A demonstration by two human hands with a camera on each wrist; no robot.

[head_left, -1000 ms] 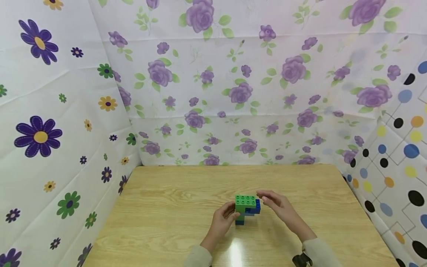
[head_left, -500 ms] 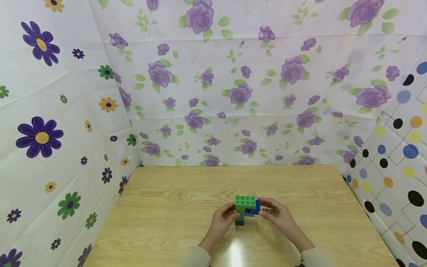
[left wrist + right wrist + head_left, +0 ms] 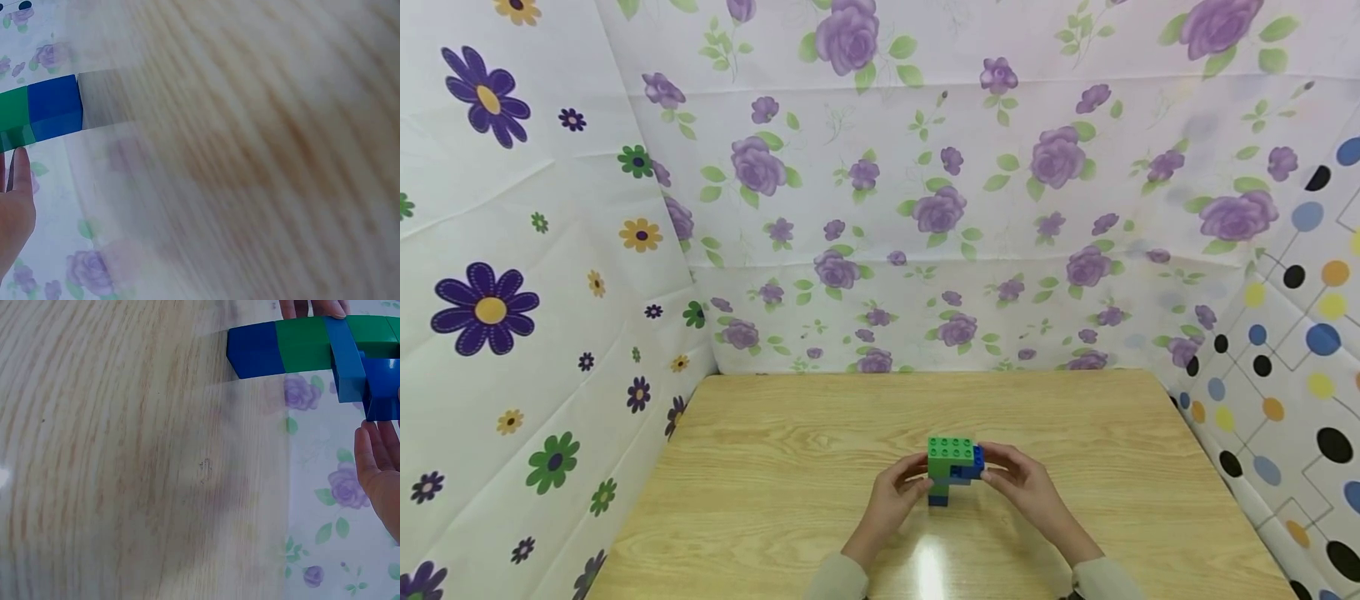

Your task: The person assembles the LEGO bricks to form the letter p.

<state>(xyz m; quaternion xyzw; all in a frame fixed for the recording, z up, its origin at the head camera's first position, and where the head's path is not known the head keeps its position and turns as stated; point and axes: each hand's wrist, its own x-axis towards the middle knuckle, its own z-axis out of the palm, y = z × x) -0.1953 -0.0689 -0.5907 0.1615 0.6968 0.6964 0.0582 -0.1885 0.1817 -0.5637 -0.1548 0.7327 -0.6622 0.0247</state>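
A small toy-brick build stands upright on the table, topped by a green studded brick (image 3: 951, 448). Its foot is a dark blue brick (image 3: 255, 350), with a green brick (image 3: 306, 346) above it and a light blue plate (image 3: 347, 365) jutting out to the right. On that plate sits another dark blue brick (image 3: 973, 464), partly under the green top. My left hand (image 3: 889, 497) holds the green column from the left, thumb in front. From the right, my right hand (image 3: 1028, 486) pinches the end of the upper dark blue brick between thumb and fingers.
The wood-grain table (image 3: 790, 442) is bounded by a purple-flowered cloth (image 3: 895, 192) at the back. A daisy-print cloth (image 3: 565, 350) hangs at the left and a dotted cloth (image 3: 1285, 383) at the right.
My right hand has come in from beside the build and closed its thumb and fingers on the upper dark blue brick. My left hand stays at the column.
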